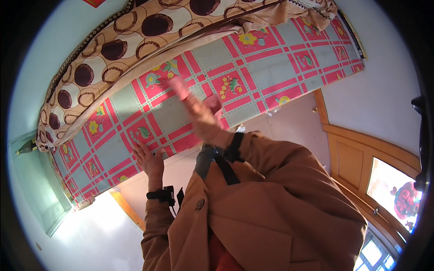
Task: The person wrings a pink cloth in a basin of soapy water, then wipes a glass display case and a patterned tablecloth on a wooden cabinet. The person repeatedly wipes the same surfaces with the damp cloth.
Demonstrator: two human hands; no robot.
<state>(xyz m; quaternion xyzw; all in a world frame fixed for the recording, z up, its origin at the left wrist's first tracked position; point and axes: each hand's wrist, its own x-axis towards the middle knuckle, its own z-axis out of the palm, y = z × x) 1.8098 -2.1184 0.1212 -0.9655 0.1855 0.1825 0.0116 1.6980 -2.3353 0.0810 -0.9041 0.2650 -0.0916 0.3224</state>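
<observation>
A pink cloth is in my right hand, which is blurred by motion over the middle of the platform. Parts of the cloth show on both sides of the hand, though the fingers are hard to make out. Under it lies a red and grey checked plastic sheet printed with yellow flowers and green leaves. My left hand rests on the sheet near its front edge, fingers apart, holding nothing. Both wrists wear black straps, the left one with a small black device.
Along the far side of the platform lies a bunched brown and cream fabric cover with circles. A green bottle lies by the left end on a pale green ledge. A wooden door with a glass pane stands at right.
</observation>
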